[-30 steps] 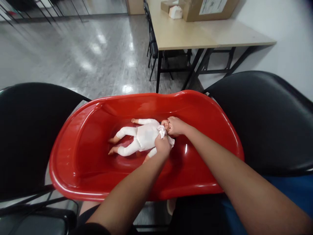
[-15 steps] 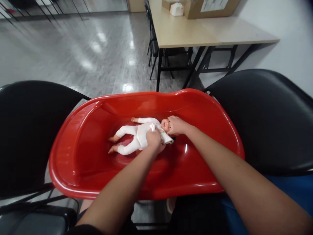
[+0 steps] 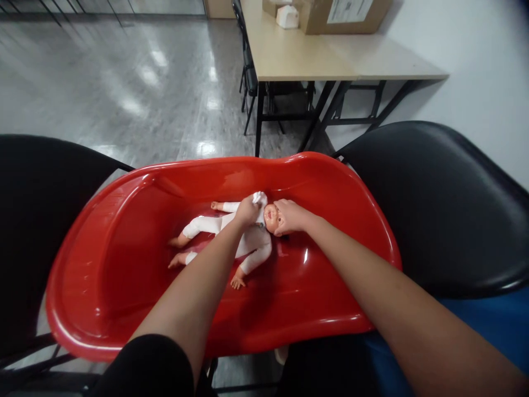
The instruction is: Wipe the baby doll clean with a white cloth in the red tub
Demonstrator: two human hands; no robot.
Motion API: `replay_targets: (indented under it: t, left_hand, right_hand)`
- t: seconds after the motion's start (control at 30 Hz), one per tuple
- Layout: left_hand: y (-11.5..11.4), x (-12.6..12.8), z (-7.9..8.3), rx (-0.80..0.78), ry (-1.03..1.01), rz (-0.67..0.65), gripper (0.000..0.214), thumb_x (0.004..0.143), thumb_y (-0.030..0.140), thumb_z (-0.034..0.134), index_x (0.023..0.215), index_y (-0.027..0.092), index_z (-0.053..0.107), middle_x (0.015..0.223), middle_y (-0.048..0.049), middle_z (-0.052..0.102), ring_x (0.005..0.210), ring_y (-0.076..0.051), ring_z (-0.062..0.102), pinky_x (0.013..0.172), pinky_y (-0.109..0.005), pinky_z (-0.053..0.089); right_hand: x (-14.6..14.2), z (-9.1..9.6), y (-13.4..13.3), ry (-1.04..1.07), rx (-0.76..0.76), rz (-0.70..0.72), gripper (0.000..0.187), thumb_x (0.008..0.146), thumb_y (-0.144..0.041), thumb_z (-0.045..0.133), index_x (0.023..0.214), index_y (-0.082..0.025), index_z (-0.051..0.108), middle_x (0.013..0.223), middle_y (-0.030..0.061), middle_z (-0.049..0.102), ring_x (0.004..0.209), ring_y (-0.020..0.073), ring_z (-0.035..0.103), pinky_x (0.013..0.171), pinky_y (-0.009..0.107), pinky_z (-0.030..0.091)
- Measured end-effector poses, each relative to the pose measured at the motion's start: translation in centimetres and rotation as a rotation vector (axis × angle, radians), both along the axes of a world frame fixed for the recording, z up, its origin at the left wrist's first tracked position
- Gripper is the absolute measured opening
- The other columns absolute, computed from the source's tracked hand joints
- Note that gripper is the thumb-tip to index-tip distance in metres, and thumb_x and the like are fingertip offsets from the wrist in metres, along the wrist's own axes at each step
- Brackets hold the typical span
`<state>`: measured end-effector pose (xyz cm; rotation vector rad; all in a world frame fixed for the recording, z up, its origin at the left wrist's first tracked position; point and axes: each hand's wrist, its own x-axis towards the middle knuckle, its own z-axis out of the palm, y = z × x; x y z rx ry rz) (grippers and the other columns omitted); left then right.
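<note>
A baby doll (image 3: 254,241) in white clothing lies on its back in a red baby bathtub (image 3: 330,275), its feet to the left and its head to the right. My right hand (image 3: 292,215) is closed around the top of the doll's head, with fingers over the brow. Bunched in my left hand (image 3: 247,212) is a white cloth (image 3: 259,197), held at the doll's neck and far shoulder. Most of the cloth is hidden by my fingers. The doll's near arm lies out on the tub floor, palm showing.
Black chairs stand at the left (image 3: 37,198) and right (image 3: 433,204) ends of the tub. Beyond it is a wooden table (image 3: 306,58) with a cardboard box (image 3: 314,16) and a small white object (image 3: 287,17). A white wall (image 3: 475,44) rises on the right.
My left hand has moved with the cloth from the doll's near chest to the far side of its neck, uncovering the near arm. My right hand stays on the head. The view has shifted slightly.
</note>
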<state>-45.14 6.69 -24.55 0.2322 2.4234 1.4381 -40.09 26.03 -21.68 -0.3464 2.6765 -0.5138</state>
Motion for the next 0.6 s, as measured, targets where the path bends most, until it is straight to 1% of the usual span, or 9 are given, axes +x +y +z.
replay_targets:
  t: [0.07, 0.13, 0.2, 0.27, 0.33, 0.43, 0.5, 0.6]
  left_hand:
    - [0.4, -0.3, -0.3, -0.052, 0.044, -0.162, 0.028, 0.093, 0.027, 0.054, 0.108, 0.016, 0.075, 0.112, -0.0081, 0.075, 0.104, -0.023, 0.067, 0.097, -0.029, 0.047]
    - [0.6, -0.6, -0.5, -0.201, 0.036, -0.272, 0.028, 0.093, 0.032, 0.058, 0.109, 0.018, 0.076, 0.112, -0.0086, 0.075, 0.102, -0.025, 0.068, 0.096, -0.031, 0.047]
    - [0.6, -0.9, -0.4, -0.349, -0.008, -0.324, 0.029, 0.092, 0.032, 0.059, 0.110, 0.017, 0.077, 0.111, -0.0108, 0.076, 0.100, -0.027, 0.069, 0.093, -0.031, 0.048]
    - [0.3, -1.0, -0.3, -0.404, -0.042, -0.342, 0.032, 0.094, 0.028, 0.055, 0.113, 0.015, 0.077, 0.110, -0.0132, 0.075, 0.096, -0.026, 0.070, 0.090, -0.030, 0.048]
    - [0.0, -0.8, -0.1, -0.399, -0.046, -0.331, 0.034, 0.095, 0.026, 0.053, 0.116, 0.013, 0.076, 0.111, -0.0138, 0.075, 0.096, -0.025, 0.070, 0.089, -0.027, 0.048]
    - [-0.5, 0.6, -0.1, -0.367, -0.012, -0.295, 0.036, 0.097, 0.026, 0.051, 0.122, 0.014, 0.074, 0.117, -0.0123, 0.074, 0.104, -0.024, 0.069, 0.094, -0.025, 0.047]
    - [-0.6, 2.1, -0.1, -0.311, 0.026, -0.217, 0.036, 0.099, 0.027, 0.049, 0.125, 0.016, 0.072, 0.119, -0.0117, 0.073, 0.107, -0.025, 0.068, 0.096, -0.026, 0.047]
    - [-0.5, 4.5, -0.1, -0.212, 0.058, -0.061, 0.034, 0.098, 0.024, 0.049, 0.121, 0.019, 0.073, 0.110, -0.0115, 0.075, 0.100, -0.027, 0.070, 0.093, -0.030, 0.049]
  right_hand:
    - [0.1, -0.1, 0.0, 0.005, -0.019, -0.004, 0.076, 0.050, -0.048, 0.090, 0.112, -0.021, 0.055, 0.121, 0.0100, 0.057, 0.112, 0.0319, 0.054, 0.094, 0.040, 0.050]
    - [0.1, -0.1, 0.0, 0.013, -0.036, -0.009, 0.080, 0.050, -0.046, 0.090, 0.118, -0.021, 0.054, 0.123, 0.0099, 0.057, 0.114, 0.0317, 0.053, 0.096, 0.040, 0.050]
    - [0.3, 0.0, -0.1, 0.017, -0.041, -0.008, 0.082, 0.050, -0.044, 0.089, 0.120, -0.021, 0.053, 0.122, 0.0094, 0.057, 0.115, 0.0313, 0.052, 0.097, 0.040, 0.050]
    - [0.4, 0.2, -0.2, 0.015, -0.033, 0.000, 0.080, 0.051, -0.044, 0.088, 0.118, -0.020, 0.053, 0.120, 0.0087, 0.057, 0.113, 0.0309, 0.053, 0.095, 0.040, 0.051]
    - [0.4, 0.3, -0.3, 0.013, -0.025, 0.003, 0.077, 0.051, -0.044, 0.088, 0.115, -0.020, 0.053, 0.119, 0.0084, 0.057, 0.111, 0.0308, 0.053, 0.093, 0.040, 0.051]
    - [0.4, 0.3, -0.4, 0.014, -0.016, -0.006, 0.073, 0.050, -0.044, 0.088, 0.109, -0.021, 0.053, 0.117, 0.0083, 0.057, 0.110, 0.0309, 0.053, 0.091, 0.039, 0.051]
    - [0.4, 0.3, -0.5, 0.012, -0.002, -0.011, 0.068, 0.049, -0.043, 0.088, 0.103, -0.021, 0.052, 0.115, 0.0082, 0.058, 0.108, 0.0306, 0.054, 0.089, 0.039, 0.051]
    - [0.4, 0.4, -0.6, 0.012, 0.016, -0.016, 0.064, 0.050, -0.043, 0.087, 0.099, -0.022, 0.052, 0.112, 0.0080, 0.058, 0.104, 0.0303, 0.055, 0.085, 0.038, 0.051]
